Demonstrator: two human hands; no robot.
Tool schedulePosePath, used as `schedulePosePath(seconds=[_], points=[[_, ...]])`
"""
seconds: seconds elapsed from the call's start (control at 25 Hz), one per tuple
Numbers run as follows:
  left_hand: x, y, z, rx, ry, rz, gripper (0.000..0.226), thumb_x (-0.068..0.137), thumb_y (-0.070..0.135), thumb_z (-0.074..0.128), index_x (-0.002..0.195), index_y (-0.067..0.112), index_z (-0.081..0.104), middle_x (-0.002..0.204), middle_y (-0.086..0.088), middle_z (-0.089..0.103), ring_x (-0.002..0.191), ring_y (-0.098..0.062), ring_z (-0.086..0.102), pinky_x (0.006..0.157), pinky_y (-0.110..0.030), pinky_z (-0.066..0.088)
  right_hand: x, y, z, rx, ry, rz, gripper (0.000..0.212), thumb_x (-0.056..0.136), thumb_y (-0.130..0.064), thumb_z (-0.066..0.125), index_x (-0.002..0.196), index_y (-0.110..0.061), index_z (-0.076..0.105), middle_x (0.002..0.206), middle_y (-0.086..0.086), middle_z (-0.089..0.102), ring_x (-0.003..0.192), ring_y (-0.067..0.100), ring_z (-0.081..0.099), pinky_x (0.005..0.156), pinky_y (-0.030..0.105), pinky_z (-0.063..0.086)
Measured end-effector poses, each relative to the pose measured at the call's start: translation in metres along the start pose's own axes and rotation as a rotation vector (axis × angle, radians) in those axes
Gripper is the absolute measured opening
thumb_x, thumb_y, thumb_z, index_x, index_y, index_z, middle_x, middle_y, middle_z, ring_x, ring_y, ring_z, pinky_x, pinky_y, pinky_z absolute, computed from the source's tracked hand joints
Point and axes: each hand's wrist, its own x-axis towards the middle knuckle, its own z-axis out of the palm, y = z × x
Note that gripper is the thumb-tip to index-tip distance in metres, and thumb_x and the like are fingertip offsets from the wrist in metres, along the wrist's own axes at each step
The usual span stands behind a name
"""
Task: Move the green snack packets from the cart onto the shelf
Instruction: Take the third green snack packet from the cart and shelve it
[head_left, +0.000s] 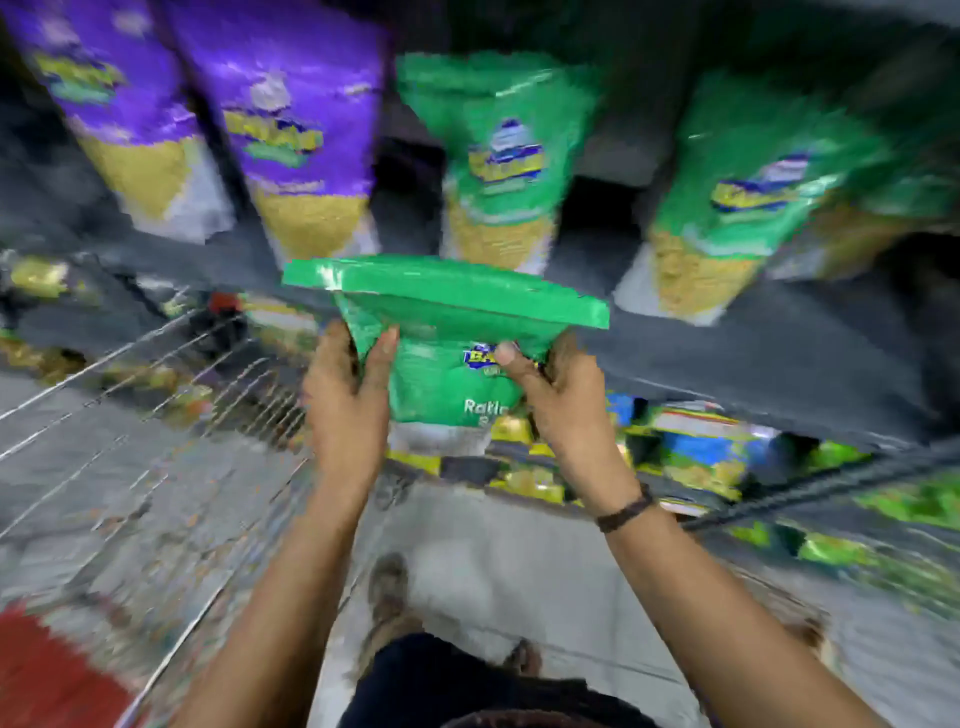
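I hold a green snack packet (441, 358) upright in front of the shelf, just below its front edge (727, 358). My left hand (348, 395) grips the packet's left side and my right hand (561, 400) grips its right side, thumbs on the front. Two green packets stand on the shelf above, one (498, 156) in the middle and one (743, 192) to the right, with a dark gap between them. The wire cart (156, 405) is at the lower left; its contents are blurred.
Two purple packets (280, 130) stand on the shelf to the left of the green ones. A lower shelf (701, 457) holds yellow, blue and green packs. My feet stand on the grey floor (493, 561) between cart and shelves. The whole view is motion-blurred.
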Motion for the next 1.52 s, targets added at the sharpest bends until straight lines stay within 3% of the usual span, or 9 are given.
schedulePosePath(seconds=[0.08,0.16,0.36,0.64,0.8,0.96,1.08,1.24,1.52], points=[[-0.018,0.029,0.079,0.0,-0.141,0.076,0.025,0.086,0.009,0.055,0.105,-0.008,0.053,0.101,-0.013,0.058,0.084,0.0,0.049,0.081,-0.002,0.039,0.0,0.016,-0.085,-0.038,0.172,0.006,0.049,0.074,-0.047,0.064,0.083,0.0,0.051,0.087,0.036,0.064,0.079,0.039,0.064,0.071,0.057,0.049],[-0.021,0.042,0.134,0.018,-0.229,0.119,0.04,0.083,0.024,0.056,0.107,-0.008,0.053,0.109,-0.022,0.062,0.094,-0.018,0.058,0.09,-0.022,0.047,0.006,0.026,-0.14,-0.071,0.247,0.035,0.05,0.07,-0.052,0.061,0.085,-0.005,0.055,0.089,0.028,0.068,0.082,0.037,0.065,0.075,0.056,0.051],[-0.036,0.106,0.31,-0.045,-0.503,0.159,0.042,0.08,0.031,0.05,0.103,-0.004,0.052,0.102,-0.029,0.061,0.095,-0.035,0.058,0.086,-0.046,0.045,0.044,0.043,-0.305,0.02,0.524,0.039,0.031,0.083,-0.014,0.064,0.062,-0.025,0.043,0.059,-0.011,0.045,0.046,-0.009,0.045,0.051,0.009,0.036],[-0.047,0.097,0.416,0.003,-0.651,0.176,0.042,0.093,0.025,0.041,0.123,-0.005,0.043,0.127,-0.025,0.054,0.111,-0.029,0.053,0.092,-0.033,0.037,0.101,0.125,-0.367,0.217,0.67,0.135,0.005,0.078,-0.03,0.065,0.08,-0.026,0.061,0.094,0.008,0.064,0.088,0.012,0.059,0.084,0.039,0.05],[-0.05,0.092,0.431,-0.369,-0.656,-0.075,0.034,0.099,0.022,0.021,0.13,0.012,0.032,0.134,0.005,0.03,0.125,-0.012,0.036,0.105,-0.013,0.028,0.077,0.138,-0.314,0.431,0.889,0.276,0.04,0.087,-0.035,0.056,0.116,-0.008,0.051,0.119,0.006,0.057,0.111,0.018,0.053,0.098,0.031,0.043],[-0.044,0.07,0.445,-0.29,-0.55,-0.211,0.042,0.099,0.033,0.019,0.127,0.011,0.04,0.136,-0.005,0.041,0.12,-0.016,0.042,0.093,-0.017,0.034,0.071,0.147,-0.295,0.568,0.695,0.354,0.063,0.07,-0.073,0.048,0.113,-0.028,0.05,0.108,-0.01,0.056,0.101,0.009,0.053,0.094,0.032,0.043],[-0.031,0.043,0.453,-0.127,-0.543,-0.089,0.053,0.089,0.054,0.025,0.115,0.014,0.05,0.12,-0.022,0.059,0.106,-0.03,0.057,0.092,-0.041,0.045,0.085,0.158,-0.339,0.566,0.753,0.356,0.05,0.091,-0.047,0.04,0.135,-0.023,0.042,0.133,-0.01,0.045,0.125,0.008,0.041,0.111,0.03,0.031],[-0.043,0.054,0.474,-0.056,-0.669,-0.126,0.045,0.098,0.032,0.026,0.135,0.009,0.034,0.145,-0.009,0.038,0.124,-0.006,0.033,0.095,-0.012,0.021,0.08,0.173,-0.336,0.525,0.641,0.397,0.044,0.092,-0.041,0.043,0.132,-0.021,0.046,0.142,0.004,0.046,0.13,0.019,0.042,0.115,0.044,0.032],[-0.068,0.058,0.475,-0.107,-0.552,-0.129,0.034,0.096,0.033,0.032,0.12,0.012,0.045,0.117,0.001,0.052,0.105,-0.011,0.048,0.079,-0.018,0.034,0.106,0.184,-0.36,0.342,0.486,0.335,0.033,0.091,-0.045,0.042,0.119,-0.029,0.052,0.113,-0.01,0.054,0.114,0.012,0.05,0.108,0.045,0.04]])
